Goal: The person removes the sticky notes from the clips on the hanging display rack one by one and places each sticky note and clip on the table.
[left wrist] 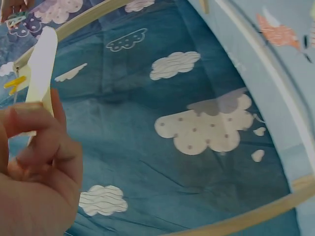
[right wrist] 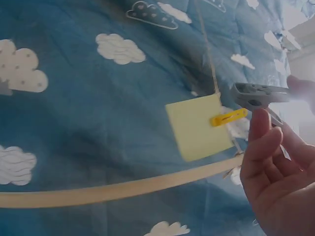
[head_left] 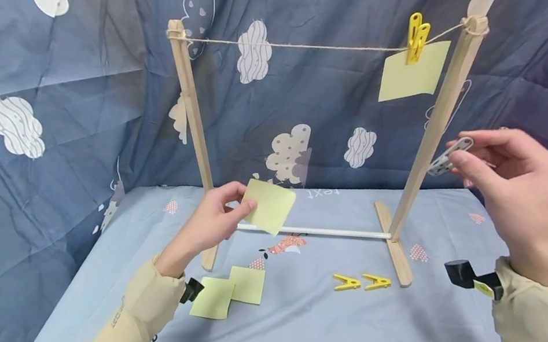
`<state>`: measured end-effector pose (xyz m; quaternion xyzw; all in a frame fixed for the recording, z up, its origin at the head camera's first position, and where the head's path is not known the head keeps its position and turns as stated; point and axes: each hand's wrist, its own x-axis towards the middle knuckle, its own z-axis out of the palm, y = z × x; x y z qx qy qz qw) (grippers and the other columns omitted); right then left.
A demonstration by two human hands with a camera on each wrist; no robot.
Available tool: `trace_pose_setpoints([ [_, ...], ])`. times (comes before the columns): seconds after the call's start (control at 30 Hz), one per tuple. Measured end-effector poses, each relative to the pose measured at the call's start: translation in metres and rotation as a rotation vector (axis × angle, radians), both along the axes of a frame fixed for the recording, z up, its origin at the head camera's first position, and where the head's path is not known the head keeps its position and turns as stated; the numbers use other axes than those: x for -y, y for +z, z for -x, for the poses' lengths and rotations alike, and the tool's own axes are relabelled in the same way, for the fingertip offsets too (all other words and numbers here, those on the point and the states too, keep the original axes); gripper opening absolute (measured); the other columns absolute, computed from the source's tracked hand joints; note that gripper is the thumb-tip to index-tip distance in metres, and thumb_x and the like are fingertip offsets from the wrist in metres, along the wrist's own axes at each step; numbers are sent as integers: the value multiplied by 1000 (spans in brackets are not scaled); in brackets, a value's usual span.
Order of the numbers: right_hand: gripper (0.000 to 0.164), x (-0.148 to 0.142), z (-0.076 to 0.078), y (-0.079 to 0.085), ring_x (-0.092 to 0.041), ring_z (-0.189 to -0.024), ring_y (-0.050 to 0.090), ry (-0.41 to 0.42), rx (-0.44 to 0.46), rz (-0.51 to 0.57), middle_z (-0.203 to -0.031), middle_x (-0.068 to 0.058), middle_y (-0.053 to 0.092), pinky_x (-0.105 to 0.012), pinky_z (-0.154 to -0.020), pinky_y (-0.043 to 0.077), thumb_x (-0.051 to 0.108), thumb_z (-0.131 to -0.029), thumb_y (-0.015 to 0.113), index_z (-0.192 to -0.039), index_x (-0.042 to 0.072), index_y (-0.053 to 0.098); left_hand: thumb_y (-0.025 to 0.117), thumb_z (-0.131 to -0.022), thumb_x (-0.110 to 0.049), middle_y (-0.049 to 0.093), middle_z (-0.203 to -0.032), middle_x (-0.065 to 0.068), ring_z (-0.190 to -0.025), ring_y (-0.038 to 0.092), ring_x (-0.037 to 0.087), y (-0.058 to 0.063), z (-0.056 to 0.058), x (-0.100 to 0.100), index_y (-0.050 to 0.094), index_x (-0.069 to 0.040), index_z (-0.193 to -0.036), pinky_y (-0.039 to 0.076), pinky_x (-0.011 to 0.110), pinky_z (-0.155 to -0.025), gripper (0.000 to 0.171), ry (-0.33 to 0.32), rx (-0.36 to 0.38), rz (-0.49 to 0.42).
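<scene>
My left hand pinches a yellow paper note by its edge, in front of the frame's left post. Seen from the left wrist, the note is nearly edge-on above the fingers. Out to the right of the frame, my right hand holds a grey clothespin between thumb and fingers; it also shows in the right wrist view. A yellow clothespin fastens another yellow note to the string near the right post.
The wooden frame has a left post, a right post and a white bottom rod. Two yellow clothespins lie on the light blue cloth. Two overlapping notes lie near my left sleeve. Behind hangs a dark blue cloth.
</scene>
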<state>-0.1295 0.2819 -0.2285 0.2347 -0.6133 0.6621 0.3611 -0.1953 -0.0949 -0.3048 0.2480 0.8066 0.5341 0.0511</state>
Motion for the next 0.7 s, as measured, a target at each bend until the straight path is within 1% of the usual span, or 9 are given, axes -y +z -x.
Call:
trace_pose_setpoints([
  [0.13,30,-7,-3,-17,-11,-58,57,-54,77,-109,-77,-6,69,-15,-54,44,-25,-74,63,-104,-22,60,56,-98,-15,59,-91,9,-41,43,16,-13,-1,6,61,-10,-99,42,30,-47,7,-87,25,59],
  [0.2,31,-10,-4,-26,-10,-60,56,-57,113,-168,-77,-3,67,-14,-56,44,-25,-75,63,-106,-21,61,56,-98,-16,60,-92,8,-43,47,17,-19,-1,8,61,-10,-99,45,31,-51,8,-128,46,99],
  [0.27,33,-13,-4,-35,-9,-63,57,-56,155,-229,-81,-2,67,-13,-58,46,-25,-74,63,-107,-19,61,56,-98,-16,61,-94,9,-45,49,18,-25,-1,10,63,-10,-101,46,31,-53,9,-170,65,131],
  [0.33,33,-14,-4,-44,-6,-66,58,-101,203,-337,-83,2,66,-12,-60,47,-23,-76,65,-108,-16,62,56,-98,-16,62,-94,9,-46,51,18,-32,0,12,63,-11,-103,44,30,-50,10,-207,82,166],
  [0.4,32,-15,-4,-55,-3,-67,59,-158,254,-459,-84,5,65,-11,-61,48,-19,-77,67,-108,-10,63,56,-98,-14,62,-95,8,-48,54,18,-40,2,14,64,-11,-104,43,28,-49,11,-249,91,198],
  [0.43,32,-15,-4,-60,-2,-67,59,-169,270,-505,-84,6,64,-11,-61,49,-18,-77,68,-108,-10,63,55,-98,-13,62,-95,8,-49,55,19,-44,2,15,64,-10,-104,43,27,-49,11,-271,96,212],
  [0.5,31,-14,-5,-73,-1,-67,60,-174,303,-565,-82,6,63,-12,-61,50,-16,-78,68,-107,-8,63,55,-98,-11,61,-94,7,-50,57,20,-54,3,17,64,-9,-104,41,25,-48,11,-310,103,247],
  [0.63,28,-14,-9,-97,-5,-65,61,-112,376,-591,-80,1,64,-16,-60,51,-12,-80,69,-107,-8,63,53,-96,-6,61,-89,5,-49,56,18,-70,3,16,63,-8,-102,44,24,-52,11,-374,123,307],
  [0.7,26,-13,-10,-108,-5,-65,61,-119,420,-642,-79,2,63,-17,-60,51,-6,-81,71,-106,-3,65,54,-96,-5,61,-85,3,-47,55,16,-76,3,16,63,-8,-101,44,23,-54,11,-399,137,331],
])
